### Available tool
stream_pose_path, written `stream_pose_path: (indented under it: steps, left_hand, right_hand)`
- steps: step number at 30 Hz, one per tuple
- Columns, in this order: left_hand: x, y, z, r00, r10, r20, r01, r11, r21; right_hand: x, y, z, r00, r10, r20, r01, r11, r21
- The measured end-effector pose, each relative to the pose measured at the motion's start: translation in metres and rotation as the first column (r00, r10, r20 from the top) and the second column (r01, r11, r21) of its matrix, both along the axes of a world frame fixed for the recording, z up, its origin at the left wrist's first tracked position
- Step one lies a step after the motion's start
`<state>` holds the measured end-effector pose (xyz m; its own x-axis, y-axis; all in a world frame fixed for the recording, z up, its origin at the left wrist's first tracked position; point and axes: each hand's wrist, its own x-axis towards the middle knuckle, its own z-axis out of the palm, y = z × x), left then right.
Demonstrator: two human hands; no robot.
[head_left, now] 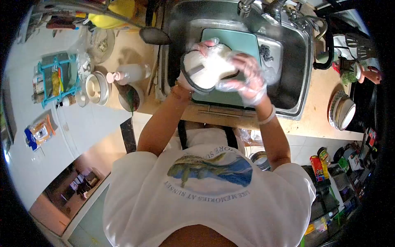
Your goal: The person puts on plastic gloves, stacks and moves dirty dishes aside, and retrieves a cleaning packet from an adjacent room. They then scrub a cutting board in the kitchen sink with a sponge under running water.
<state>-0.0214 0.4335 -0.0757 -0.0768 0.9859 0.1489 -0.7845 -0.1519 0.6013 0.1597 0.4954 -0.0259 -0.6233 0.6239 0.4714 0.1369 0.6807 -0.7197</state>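
Note:
My left hand [185, 81], in a clear plastic glove, is closed round the left side of a white oval object with a dark rim and a grey strip [212, 64]. Its fingertips show at the object's upper edge. I cannot make out what kind of thing this is; it is bright and partly blurred. At its right end is my right hand [252, 80], gloved too and smeared by motion, with thumb and fingers apart. Whether it touches the object I cannot tell. Both hands are above a pale green board [240, 39] lying across the sink [302, 82].
A faucet [273, 16] reaches over the sink's far side. Left on the counter are a pump bottle [133, 73], stacked bowls [96, 88] and a dark ladle [154, 36]. More bowls [345, 113] stand at the right, near the counter's front edge.

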Motion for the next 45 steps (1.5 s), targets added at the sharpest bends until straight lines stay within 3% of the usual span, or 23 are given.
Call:
stream_pose_path:
  steps: [4, 8, 9, 10, 13, 14, 16, 17, 18, 21, 22, 24, 26, 27, 29, 30, 33, 34, 35, 37, 40, 43, 45]
  left_hand:
    - [0.0, -0.004, 0.018, 0.994, 0.013, -0.112, -0.004, 0.997, 0.08]
    - [-0.002, -0.01, 0.003, 0.99, -0.046, 0.136, 0.055, 0.996, -0.064]
    - [0.0, -0.013, 0.004, 0.995, -0.019, 0.1, 0.028, 0.996, -0.083]
    - [0.002, -0.016, 0.005, 0.998, 0.006, 0.063, 0.0, 0.995, -0.103]
    - [0.015, -0.019, 0.029, 0.952, 0.188, -0.241, -0.222, 0.968, -0.121]
    - [0.021, -0.019, 0.04, 0.925, 0.217, -0.313, -0.316, 0.895, -0.314]
    - [0.017, -0.021, 0.043, 0.826, 0.014, -0.563, -0.321, 0.833, -0.451]
    - [0.015, -0.022, 0.043, 0.747, -0.103, -0.656, -0.339, 0.791, -0.51]
    - [0.017, -0.022, 0.044, 0.79, -0.099, -0.605, -0.283, 0.816, -0.504]
    - [0.025, -0.028, 0.045, 0.893, -0.106, -0.437, -0.12, 0.88, -0.459]
    - [0.024, -0.031, 0.043, 0.9, -0.162, -0.404, -0.054, 0.879, -0.474]
    - [0.023, -0.038, 0.052, 0.91, -0.196, -0.366, -0.001, 0.882, -0.472]
    - [0.022, -0.048, 0.065, 0.871, -0.255, -0.42, 0.001, 0.856, -0.517]
    - [0.014, -0.054, 0.057, 0.76, -0.286, -0.584, -0.057, 0.866, -0.498]
    - [-0.002, -0.071, 0.028, 0.452, -0.322, -0.832, -0.155, 0.89, -0.428]
    - [-0.003, -0.08, 0.023, 0.423, -0.343, -0.838, -0.258, 0.841, -0.475]
    - [-0.003, -0.102, 0.007, -0.261, -0.249, -0.933, -0.398, 0.908, -0.131]
    - [0.006, -0.111, 0.008, -0.389, -0.268, -0.882, -0.359, 0.925, -0.122]
    - [0.017, -0.116, 0.004, -0.386, -0.308, -0.87, -0.383, 0.911, -0.153]
    - [0.03, -0.123, -0.013, -0.381, -0.384, -0.841, -0.428, 0.88, -0.208]
    - [0.031, -0.116, -0.025, -0.234, -0.451, -0.861, -0.578, 0.777, -0.25]
    - [0.027, -0.102, -0.014, -0.001, -0.685, -0.729, -0.573, 0.598, -0.561]
    - [0.025, -0.116, -0.034, -0.347, -0.598, -0.723, -0.541, 0.757, -0.366]
  right_hand:
    - [-0.016, -0.026, 0.012, 0.999, 0.047, -0.019, -0.047, 0.999, 0.006]
    - [-0.018, -0.032, 0.01, 0.997, 0.04, 0.069, -0.038, 0.999, -0.018]
    - [-0.019, -0.033, 0.007, 0.993, 0.034, 0.115, -0.031, 0.999, -0.027]
    - [-0.024, -0.034, 0.005, 1.0, 0.006, 0.02, -0.003, 0.989, -0.145]
    - [-0.024, -0.034, -0.012, 0.953, -0.095, 0.287, 0.106, 0.994, -0.024]
    - [-0.025, -0.035, -0.013, 0.976, -0.074, 0.206, 0.104, 0.985, -0.136]
    - [-0.021, -0.034, -0.005, 0.999, 0.042, 0.007, -0.029, 0.783, -0.622]
    - [-0.019, -0.031, -0.011, 0.996, 0.085, 0.019, -0.051, 0.743, -0.667]
    - [-0.017, -0.028, -0.015, 0.992, 0.126, 0.03, -0.068, 0.701, -0.709]
    - [-0.007, -0.027, -0.007, 0.959, 0.046, -0.281, -0.28, 0.329, -0.902]
    - [0.002, -0.032, -0.03, 0.967, 0.013, -0.254, -0.227, 0.494, -0.839]
    - [0.014, -0.03, -0.04, 0.975, 0.031, -0.222, -0.204, 0.528, -0.824]
    - [0.016, -0.019, -0.038, 0.997, 0.07, 0.045, -0.018, 0.702, -0.712]
    - [0.015, -0.013, -0.033, 0.981, 0.069, 0.179, 0.061, 0.775, -0.629]
    - [0.028, -0.003, -0.037, 0.913, 0.003, 0.407, 0.113, 0.959, -0.261]
    - [0.034, 0.002, -0.033, 0.762, 0.013, 0.648, 0.163, 0.964, -0.21]
    - [0.024, -0.008, -0.004, 0.339, 0.035, 0.94, 0.132, 0.988, -0.084]
    - [0.022, -0.014, -0.02, 0.262, 0.022, 0.965, 0.057, 0.998, -0.038]
    - [0.007, -0.014, -0.003, 0.216, 0.252, 0.943, 0.037, 0.963, -0.266]
    - [-0.002, -0.041, -0.019, 0.194, 0.179, 0.965, -0.082, 0.983, -0.166]
    - [-0.018, -0.037, -0.044, 0.305, 0.1, 0.947, -0.021, 0.995, -0.098]
    - [-0.04, -0.001, -0.081, 0.296, 0.01, 0.955, 0.069, 0.997, -0.032]
    - [-0.061, 0.044, -0.121, 0.143, 0.011, 0.99, 0.119, 0.992, -0.029]
